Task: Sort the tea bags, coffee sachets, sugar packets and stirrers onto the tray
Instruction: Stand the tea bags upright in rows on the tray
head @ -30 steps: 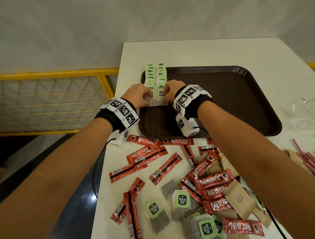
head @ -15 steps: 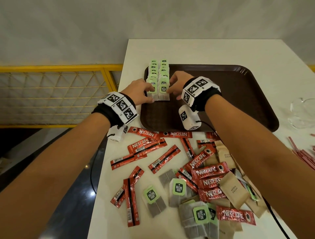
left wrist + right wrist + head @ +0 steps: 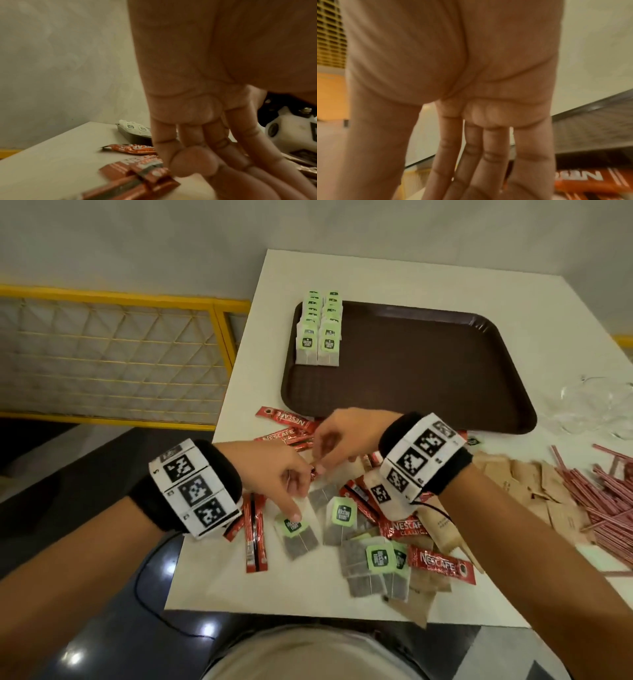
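While both hands hover with loosely spread, empty fingers over the pile, the left hand (image 3: 274, 474) is nearer: its fingertip touches a tea bag (image 3: 296, 534) lying lengthwise toward the person, right hand (image 3: 346, 436) beside, tray (image 3: 445, 378) beyond.

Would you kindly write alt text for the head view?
Both hands, left hand and right hand, reach into mixed sachets on a white table. Beyond, a brown tray holds two rows of tea bags in its far left corner.
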Tool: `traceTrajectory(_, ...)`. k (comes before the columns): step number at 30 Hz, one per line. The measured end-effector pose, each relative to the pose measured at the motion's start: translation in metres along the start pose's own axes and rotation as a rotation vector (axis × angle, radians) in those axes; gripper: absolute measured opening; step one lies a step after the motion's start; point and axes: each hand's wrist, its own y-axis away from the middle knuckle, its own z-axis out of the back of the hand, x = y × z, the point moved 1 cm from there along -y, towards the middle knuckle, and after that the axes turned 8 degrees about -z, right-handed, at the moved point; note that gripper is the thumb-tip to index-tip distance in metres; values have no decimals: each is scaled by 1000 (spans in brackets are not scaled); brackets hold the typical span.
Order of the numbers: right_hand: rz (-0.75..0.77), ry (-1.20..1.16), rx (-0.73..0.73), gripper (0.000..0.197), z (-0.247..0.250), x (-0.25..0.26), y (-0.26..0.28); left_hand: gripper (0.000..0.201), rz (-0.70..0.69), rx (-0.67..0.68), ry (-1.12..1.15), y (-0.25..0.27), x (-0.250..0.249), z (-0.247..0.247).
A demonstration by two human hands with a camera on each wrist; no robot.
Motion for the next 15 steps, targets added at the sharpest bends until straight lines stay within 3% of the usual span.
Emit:
traceTrajectory(5, -4, 226, 97, 43, -23, 11, 8, 51, 31, 20, -111, 7, -3, -20)
traceTrajectory(9, 20, 317, 118, 55, -35, 14, 6, 45, 16, -22, -158, 1, -4, -25)
traceTrajectory(15, 4, 305, 13, 44, -32, 5, 4, 44, 26, -89, -130, -6, -3, -21)
